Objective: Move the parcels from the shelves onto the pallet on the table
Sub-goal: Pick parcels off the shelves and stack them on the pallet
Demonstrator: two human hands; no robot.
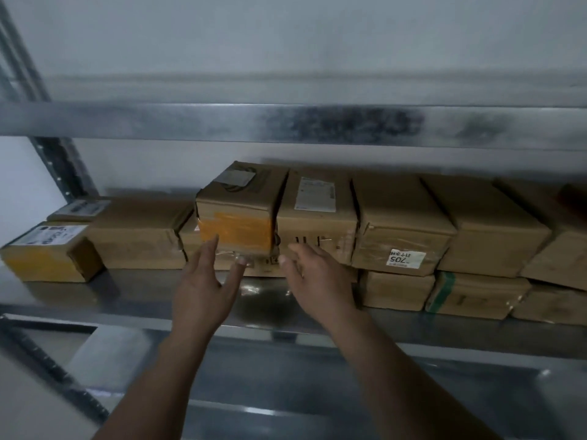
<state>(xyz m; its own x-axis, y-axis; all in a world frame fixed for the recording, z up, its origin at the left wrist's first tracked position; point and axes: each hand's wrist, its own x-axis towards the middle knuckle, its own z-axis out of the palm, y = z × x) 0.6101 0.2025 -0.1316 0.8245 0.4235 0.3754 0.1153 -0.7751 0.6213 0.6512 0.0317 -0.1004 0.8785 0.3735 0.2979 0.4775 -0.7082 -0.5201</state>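
Cardboard parcels stood in a row along the metal shelf [95,300], some stacked two high toward the right. Both hands reached up toward the row with fingers spread and straight, holding nothing. The left hand [206,281] had its fingertips raised against the lower front of the parcel with the orange tape [238,223], which sat on top of a flatter box; whether the fingers touched it could not be told. The right hand [317,281] hovered in front of the neighbouring parcel with the white label [317,217], palm turned inward toward the left hand. Further right, a parcel marked 705 [403,242] rested on a lower box, beside one with green tape [470,296]. At the far left, a small yellow-fronted parcel [47,252] lay near the shelf's front edge, just beside a longer brown box [136,236]. An upper shelf beam [190,122] crossed the view above the row. The view was blurred throughout.
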